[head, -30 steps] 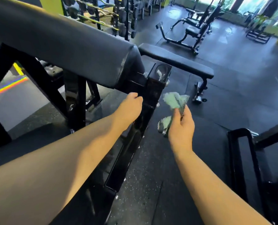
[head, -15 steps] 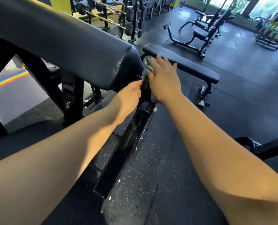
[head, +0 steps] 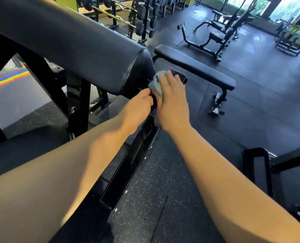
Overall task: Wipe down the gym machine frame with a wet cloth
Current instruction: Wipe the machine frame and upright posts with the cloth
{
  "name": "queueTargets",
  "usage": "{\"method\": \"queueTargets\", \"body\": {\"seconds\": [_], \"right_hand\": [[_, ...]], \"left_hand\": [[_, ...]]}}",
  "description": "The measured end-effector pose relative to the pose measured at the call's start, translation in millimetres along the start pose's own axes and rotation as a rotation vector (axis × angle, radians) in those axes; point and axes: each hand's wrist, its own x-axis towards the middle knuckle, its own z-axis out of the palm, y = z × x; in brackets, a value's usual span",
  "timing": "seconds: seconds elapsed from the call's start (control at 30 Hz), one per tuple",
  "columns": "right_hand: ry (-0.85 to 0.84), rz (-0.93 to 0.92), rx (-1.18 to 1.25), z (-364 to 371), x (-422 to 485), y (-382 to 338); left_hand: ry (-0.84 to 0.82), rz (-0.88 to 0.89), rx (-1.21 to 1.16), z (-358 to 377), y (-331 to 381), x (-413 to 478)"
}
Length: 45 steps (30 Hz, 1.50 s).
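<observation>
The limp cloth [head: 156, 83] (wet, so likely clingy) lies atop the frame [head: 138, 142], at 1 o'clock from the left hand [head: 138, 104] gripping that frame, pressed under the flat right hand [head: 172, 102]; probably best palmed mid-cloth.

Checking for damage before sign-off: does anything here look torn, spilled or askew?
Nothing stands out. The pad looks intact, the frame straight and glossy. The right hand presses the cloth on it; the left hand touches it alongside. Specks on the floor look like its own pattern.
</observation>
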Motion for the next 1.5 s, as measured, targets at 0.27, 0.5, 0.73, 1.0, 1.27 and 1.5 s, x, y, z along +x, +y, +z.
{"method": "queueTargets", "body": {"seconds": [0.27, 0.5, 0.73, 1.0, 1.27, 1.5], "right_hand": [[-0.068, 0.286, 0.172, -4, 55, 18], [0.036, 0.291, 0.233, 0, 4, -5], [-0.06, 0.253, 0.15, -8, 24, 8], [-0.165, -0.009, 0.041, -23, 7, 26], [-0.281, 0.331, 0.335, -33, 69, 53], [-0.098, 0.49, 0.662, -14, 22, 50]], "left_hand": [[0.004, -0.038, -0.044, 5, 13, -7], [-0.033, -0.056, 0.025, 3, 12, -16], [-0.045, -0.102, 0.052, -3, 0, -27], [0.067, -0.002, 0.113, 12, -17, -29], [0.245, 0.246, 0.179, 18, -5, 4], [0.298, 0.191, -0.015, 22, -9, 6]]}}
